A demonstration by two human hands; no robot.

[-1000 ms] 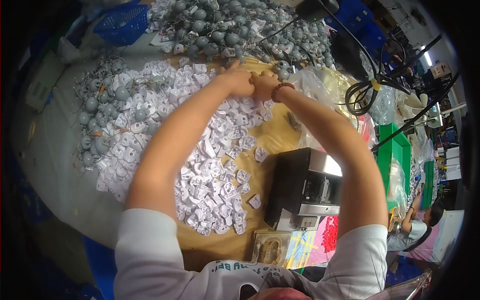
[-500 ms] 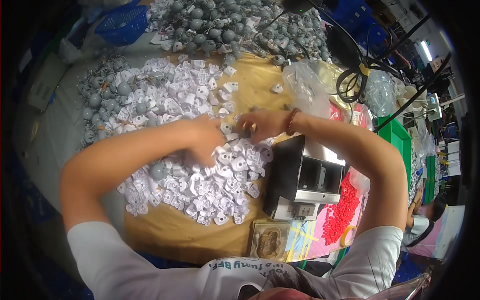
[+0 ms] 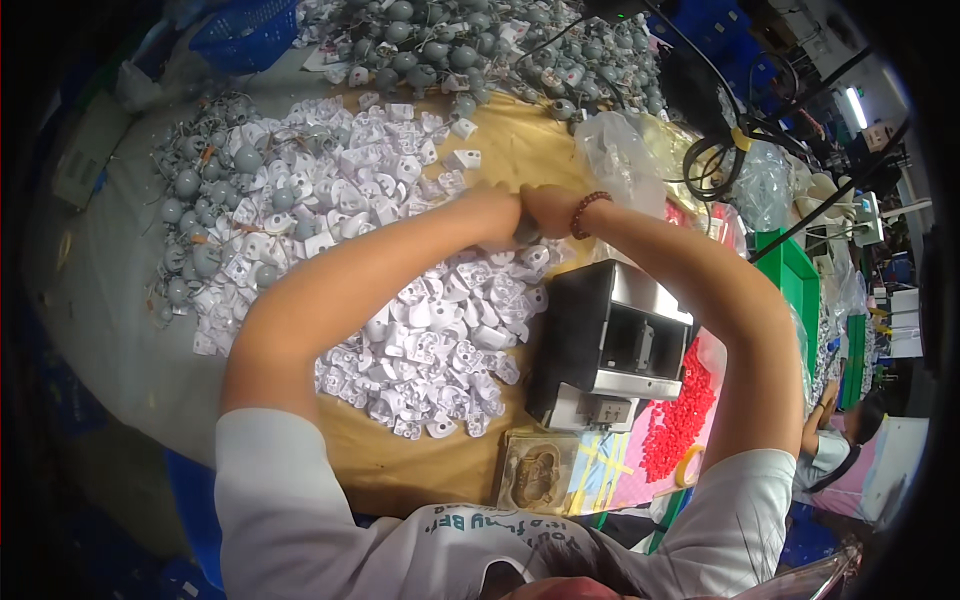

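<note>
My left hand (image 3: 493,216) and my right hand (image 3: 549,211) meet above the far right edge of a heap of white plastic parts (image 3: 440,310). Both have their fingers curled in. Between them a bit of a dark grey piece (image 3: 525,232) shows, mostly covered by the fingers; its kind and which hand grips it are hard to make out. Grey round parts with wires (image 3: 187,184) lie along the heap's left side, beyond my left forearm. A black and silver device (image 3: 610,345) stands just nearer than my right hand.
More grey round parts (image 3: 435,50) pile up at the back, beside a blue basket (image 3: 245,38). To the right are clear plastic bags (image 3: 615,150), a looped black cable (image 3: 715,165), a green tray (image 3: 790,270), small red parts (image 3: 680,425) and a tape roll (image 3: 690,465). Another person (image 3: 835,445) sits far right.
My left hand has moved right and away from me, off the white parts, to meet my right hand. My right hand has shifted slightly right and farther away; its fingers are now turned in.
</note>
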